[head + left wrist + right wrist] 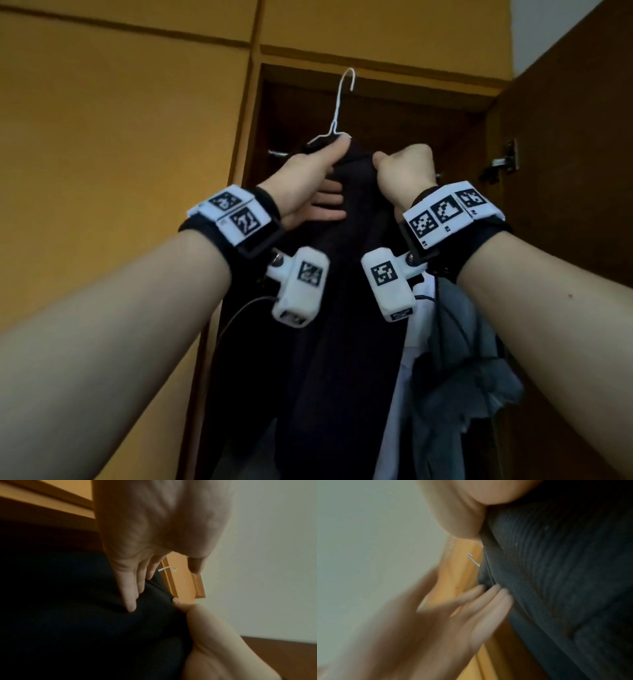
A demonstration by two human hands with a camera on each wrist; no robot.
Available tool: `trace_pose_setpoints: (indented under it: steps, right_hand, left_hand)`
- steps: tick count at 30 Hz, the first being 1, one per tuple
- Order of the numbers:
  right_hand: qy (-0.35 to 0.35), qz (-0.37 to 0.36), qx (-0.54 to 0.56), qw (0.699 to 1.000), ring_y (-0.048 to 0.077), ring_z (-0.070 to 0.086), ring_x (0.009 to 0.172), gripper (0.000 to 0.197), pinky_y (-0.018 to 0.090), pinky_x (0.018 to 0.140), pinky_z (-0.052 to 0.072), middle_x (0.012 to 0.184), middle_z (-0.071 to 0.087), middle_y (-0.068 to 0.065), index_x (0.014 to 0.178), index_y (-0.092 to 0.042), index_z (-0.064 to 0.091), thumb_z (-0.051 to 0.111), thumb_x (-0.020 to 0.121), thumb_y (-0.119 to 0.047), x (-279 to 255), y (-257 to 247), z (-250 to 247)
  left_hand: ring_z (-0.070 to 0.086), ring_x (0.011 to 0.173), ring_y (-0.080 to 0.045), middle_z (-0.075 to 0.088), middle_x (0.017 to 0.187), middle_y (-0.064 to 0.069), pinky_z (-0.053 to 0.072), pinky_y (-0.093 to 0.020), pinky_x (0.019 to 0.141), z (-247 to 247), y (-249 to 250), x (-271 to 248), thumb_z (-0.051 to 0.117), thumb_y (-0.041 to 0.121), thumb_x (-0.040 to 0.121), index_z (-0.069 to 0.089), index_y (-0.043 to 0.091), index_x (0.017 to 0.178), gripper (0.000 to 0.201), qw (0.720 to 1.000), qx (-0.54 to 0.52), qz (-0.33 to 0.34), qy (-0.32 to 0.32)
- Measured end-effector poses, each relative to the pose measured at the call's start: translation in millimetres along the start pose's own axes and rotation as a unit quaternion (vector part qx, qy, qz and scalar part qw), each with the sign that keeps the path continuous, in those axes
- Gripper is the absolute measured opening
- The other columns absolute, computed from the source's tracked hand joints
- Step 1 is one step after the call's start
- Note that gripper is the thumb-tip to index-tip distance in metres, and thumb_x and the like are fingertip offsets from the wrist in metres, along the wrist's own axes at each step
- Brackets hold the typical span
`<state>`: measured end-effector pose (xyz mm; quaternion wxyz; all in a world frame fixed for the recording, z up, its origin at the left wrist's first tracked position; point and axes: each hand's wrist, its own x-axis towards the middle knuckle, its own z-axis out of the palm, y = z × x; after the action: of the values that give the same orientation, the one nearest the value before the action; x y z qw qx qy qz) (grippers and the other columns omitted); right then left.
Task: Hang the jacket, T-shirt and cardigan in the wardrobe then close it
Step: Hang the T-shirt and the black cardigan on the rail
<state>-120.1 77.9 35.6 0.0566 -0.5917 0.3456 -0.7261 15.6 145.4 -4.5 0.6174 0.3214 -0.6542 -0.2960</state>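
Cardigan [342,308], dark and ribbed, hangs on a white wire hanger [337,113] held up in front of the open wardrobe [394,113]; the left hand [308,185] pinches the hanger's shoulder with its thumb, its fingers straight and flat on the cloth; the right hand [404,171], at 3 o'clock from it, grips the collar edge with curled fingers; a white garment [404,377] and a grey garment [462,359] hang at 5 o'clock from the cardigan.
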Motion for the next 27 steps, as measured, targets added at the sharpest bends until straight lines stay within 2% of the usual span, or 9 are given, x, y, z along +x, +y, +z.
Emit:
trace_pose_setpoints:
  steps: [3,5,8,10,12,16,18,22,27]
  right_hand:
    - [-0.023,-0.031,0.001,0.999,0.026,0.066,0.087,0.029,0.034,0.08,0.052,0.094,0.069,0.009,0.103,-0.006,0.067,0.058,0.088,-0.03,-39,-52,-19]
    - [-0.056,-0.054,0.022,0.997,0.027,0.068,0.083,0.027,0.039,0.079,0.056,0.089,0.07,0.01,0.096,-0.005,0.068,0.055,0.082,-0.024,-69,-84,-30]
    - [-0.117,-0.055,0.048,0.991,0.025,0.067,0.069,0.018,0.037,0.066,0.054,0.071,0.068,0.007,0.07,-0.007,0.064,0.052,0.081,-0.016,-121,-128,-41]
    - [-0.199,-0.014,0.103,0.974,0.021,0.056,0.058,0.02,0.033,0.059,0.044,0.062,0.059,0.004,0.064,-0.009,0.06,0.052,0.081,-0.017,-154,-150,-47]
    - [-0.288,0.032,0.161,0.944,0.02,0.054,0.063,0.029,0.028,0.055,0.044,0.073,0.059,0.009,0.079,-0.002,0.068,0.045,0.083,-0.02,-175,-162,-54]
    - [-0.232,0.014,0.096,0.968,0.027,0.059,0.082,0.024,0.03,0.057,0.054,0.089,0.061,0.015,0.083,-0.001,0.069,0.048,0.09,-0.01,-173,-176,-68]
    - [-0.201,-0.019,-0.034,0.979,0.026,0.064,0.091,0.022,0.036,0.074,0.06,0.096,0.066,0.011,0.097,-0.004,0.072,0.059,0.085,-0.017,-160,-170,-71]
    - [-0.263,-0.025,-0.315,0.912,0.037,0.043,0.134,0.095,0.049,0.109,0.039,0.148,0.045,0.01,0.147,-0.032,0.038,0.064,0.06,-0.06,-160,-151,-69]
    - [-0.259,-0.077,-0.334,0.903,0.037,0.036,0.138,0.101,0.051,0.112,0.034,0.154,0.035,0.008,0.153,-0.035,0.02,0.066,0.068,-0.067,-171,-134,-70]
  left_hand:
    - [0.047,0.132,-0.039,0.039,0.148,-0.022,0.055,-0.058,0.089,5,44,-25,0.06,0.066,0.083,0.026,0.011,0.152,0.095,0.996,-0.069,-0.011,-0.055]
    - [0.053,0.127,-0.036,0.046,0.143,-0.019,0.054,-0.057,0.089,0,69,-46,0.061,0.064,0.084,0.033,0.008,0.147,0.088,0.996,-0.065,-0.016,-0.067]
    - [0.065,0.088,-0.027,0.058,0.1,-0.012,0.056,-0.042,0.071,-17,96,-80,0.061,0.027,0.092,0.055,0.008,0.093,0.019,0.998,-0.039,-0.02,-0.041]
    - [0.06,0.053,-0.025,0.048,0.073,-0.013,0.056,-0.036,0.055,-35,105,-102,0.05,0.002,0.087,0.046,0.007,0.072,0.016,0.999,-0.03,-0.014,-0.007]
    - [0.058,0.04,-0.025,0.044,0.066,-0.014,0.055,-0.034,0.047,-56,108,-124,0.044,-0.005,0.085,0.045,0.005,0.069,0.019,0.999,-0.018,-0.015,0.026]
    - [0.065,0.043,-0.02,0.058,0.064,-0.015,0.054,-0.025,0.044,-97,104,-172,0.043,-0.014,0.085,0.055,0.003,0.072,0.025,0.998,0.051,-0.01,0.02]
    - [0.069,0.052,-0.019,0.067,0.065,-0.012,0.056,-0.026,0.049,-121,104,-189,0.042,-0.015,0.085,0.066,0.01,0.075,0.036,0.995,0.098,-0.008,-0.007]
    - [0.067,0.068,-0.02,0.073,0.079,-0.005,0.056,-0.027,0.063,-172,119,-215,0.044,-0.011,0.083,0.074,0.025,0.087,0.048,0.974,0.227,0.006,-0.016]
    - [0.069,0.076,-0.02,0.074,0.095,-0.009,0.058,-0.023,0.061,-215,125,-250,0.046,-0.015,0.086,0.073,0.023,0.099,0.048,0.958,0.284,0.021,0.002]
